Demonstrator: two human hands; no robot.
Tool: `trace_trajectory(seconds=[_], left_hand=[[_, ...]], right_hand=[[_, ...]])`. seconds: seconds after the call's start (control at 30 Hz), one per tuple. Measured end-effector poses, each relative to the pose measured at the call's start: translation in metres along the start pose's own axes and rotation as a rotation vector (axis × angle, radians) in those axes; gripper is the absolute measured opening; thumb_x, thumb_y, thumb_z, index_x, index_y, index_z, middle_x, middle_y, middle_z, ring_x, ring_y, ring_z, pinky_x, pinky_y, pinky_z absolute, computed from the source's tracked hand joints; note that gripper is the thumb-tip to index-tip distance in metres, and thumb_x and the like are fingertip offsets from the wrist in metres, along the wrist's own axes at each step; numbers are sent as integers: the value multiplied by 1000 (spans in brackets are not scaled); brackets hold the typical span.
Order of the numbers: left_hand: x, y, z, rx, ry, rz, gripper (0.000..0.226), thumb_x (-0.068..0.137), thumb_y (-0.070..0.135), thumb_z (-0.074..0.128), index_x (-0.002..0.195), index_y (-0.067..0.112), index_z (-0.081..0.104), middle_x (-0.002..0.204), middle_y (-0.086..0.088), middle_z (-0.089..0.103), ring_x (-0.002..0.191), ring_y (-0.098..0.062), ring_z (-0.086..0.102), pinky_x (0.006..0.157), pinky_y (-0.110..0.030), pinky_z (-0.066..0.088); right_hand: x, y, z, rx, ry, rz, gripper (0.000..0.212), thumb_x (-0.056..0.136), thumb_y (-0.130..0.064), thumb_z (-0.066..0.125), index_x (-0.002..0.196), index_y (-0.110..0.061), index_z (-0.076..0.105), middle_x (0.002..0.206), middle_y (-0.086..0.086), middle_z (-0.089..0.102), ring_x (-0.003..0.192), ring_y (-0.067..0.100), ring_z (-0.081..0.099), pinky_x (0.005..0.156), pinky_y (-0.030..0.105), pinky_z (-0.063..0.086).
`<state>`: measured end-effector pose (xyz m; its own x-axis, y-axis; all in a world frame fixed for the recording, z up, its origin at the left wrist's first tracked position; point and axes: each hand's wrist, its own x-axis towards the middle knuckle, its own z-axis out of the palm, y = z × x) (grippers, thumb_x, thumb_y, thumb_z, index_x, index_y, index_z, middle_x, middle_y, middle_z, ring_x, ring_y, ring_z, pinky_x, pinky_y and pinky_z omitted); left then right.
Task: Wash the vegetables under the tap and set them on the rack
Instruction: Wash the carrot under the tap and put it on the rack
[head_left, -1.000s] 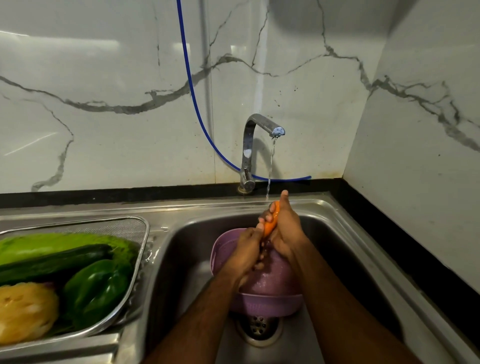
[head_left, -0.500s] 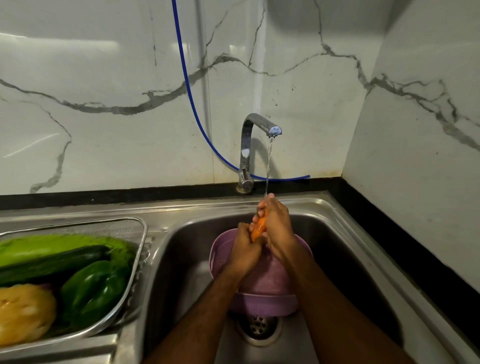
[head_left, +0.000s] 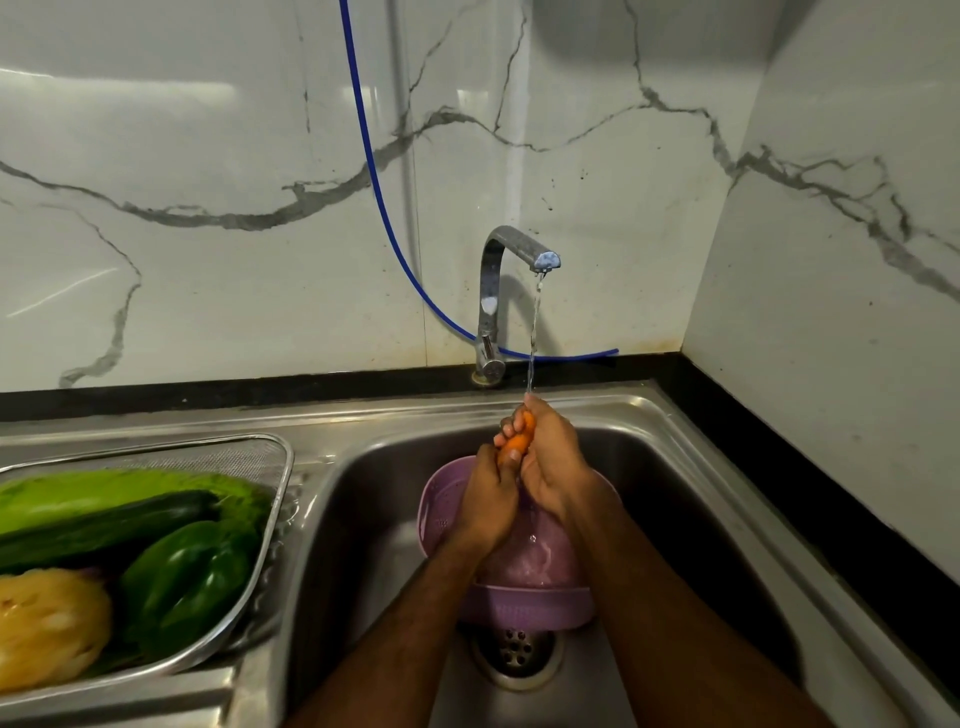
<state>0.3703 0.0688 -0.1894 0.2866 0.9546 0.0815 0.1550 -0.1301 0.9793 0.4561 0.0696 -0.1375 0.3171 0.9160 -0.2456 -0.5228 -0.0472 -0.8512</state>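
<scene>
Under the tap (head_left: 506, 291), in the running water, both hands curl round a carrot (head_left: 516, 442): the left hand (head_left: 488, 501) grips its lower part, the right hand (head_left: 551, 462) wraps its top. Below the tap a purple colander (head_left: 441, 512) sits in the sink (head_left: 675, 467). Left of the tap, the rack (head_left: 275, 499) holds a green pepper (head_left: 189, 577) and a cucumber (head_left: 104, 525).

Shiny steel sink (head_left: 691, 457), chrome tap (head_left: 493, 291), matt plastic colander (head_left: 441, 509), glossy marble wall (head_left: 208, 156), wire-mesh rack (head_left: 260, 457)
</scene>
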Motion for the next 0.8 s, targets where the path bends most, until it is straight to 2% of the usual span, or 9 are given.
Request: trace_trajectory(seconds=[0.13, 0.23, 0.33, 0.43, 0.53, 0.63, 0.67, 0.73, 0.8], left_hand=[[3, -3, -1, 21, 42, -11, 24, 106, 34, 38, 111, 18, 54, 97, -4, 66, 77, -12, 59, 67, -32, 47], [3, -5, 1, 28, 45, -1, 25, 106, 32, 40, 111, 13, 55, 99, -5, 66, 81, -13, 60, 72, -31, 47], [2, -3, 1, 32, 48, 0, 27, 107, 31, 39, 114, 10, 55, 98, -2, 66, 85, -14, 61, 71, -28, 47], [3, 1, -2, 43, 61, -14, 31, 107, 34, 39, 114, 10, 56, 98, -3, 66, 85, -15, 61, 72, -32, 48], [2, 4, -5, 13, 27, -75, 28, 106, 39, 40, 108, 14, 53, 87, 1, 61, 69, -9, 54, 56, -27, 41], [-1, 7, -3, -30, -33, -128, 24, 105, 41, 42, 102, 18, 49, 81, 2, 56, 61, -7, 48, 49, -25, 35], [-2, 8, -2, -61, -38, -144, 24, 104, 43, 42, 99, 20, 48, 79, 2, 54, 59, -8, 46, 47, -25, 34], [-1, 13, 1, -141, -12, -163, 25, 104, 43, 42, 97, 20, 47, 75, 1, 54, 57, -10, 49, 46, -26, 36], [2, 16, 2, -169, 31, -140, 25, 105, 39, 41, 101, 16, 51, 81, -2, 59, 67, -14, 56, 53, -28, 43]], right_hand=[[-5, -1, 1, 57, -44, 15, 32, 102, -16, 42, 72, -9, 53, 67, 8, 51, 64, 19, 51, 72, 33, 49], [-2, -1, -1, 26, -4, 14, 33, 102, -15, 45, 70, -10, 53, 66, 6, 51, 63, 17, 52, 72, 33, 49], [-1, 1, 0, -3, 7, 20, 36, 105, -23, 49, 72, -11, 56, 65, 5, 55, 64, 17, 55, 74, 33, 50], [-1, 1, -1, 42, -36, 60, 34, 105, -26, 47, 78, -9, 58, 70, 8, 56, 68, 21, 56, 76, 35, 51], [1, 0, -4, 19, -19, 50, 37, 107, -29, 47, 77, -11, 57, 68, 7, 55, 68, 20, 56, 76, 35, 51], [5, 0, -5, -2, 17, 22, 46, 107, -41, 48, 72, -14, 57, 65, 4, 53, 62, 18, 56, 73, 35, 50], [7, -1, -7, -5, 9, 25, 48, 106, -46, 48, 73, -14, 58, 65, 4, 55, 64, 19, 58, 77, 36, 51], [6, -3, -11, -21, -44, 45, 48, 105, -52, 47, 85, -12, 64, 75, 6, 64, 77, 21, 64, 89, 42, 53], [6, -1, -13, -125, -82, 53, 40, 106, -46, 50, 106, -11, 70, 93, 7, 71, 93, 22, 67, 95, 43, 54]])
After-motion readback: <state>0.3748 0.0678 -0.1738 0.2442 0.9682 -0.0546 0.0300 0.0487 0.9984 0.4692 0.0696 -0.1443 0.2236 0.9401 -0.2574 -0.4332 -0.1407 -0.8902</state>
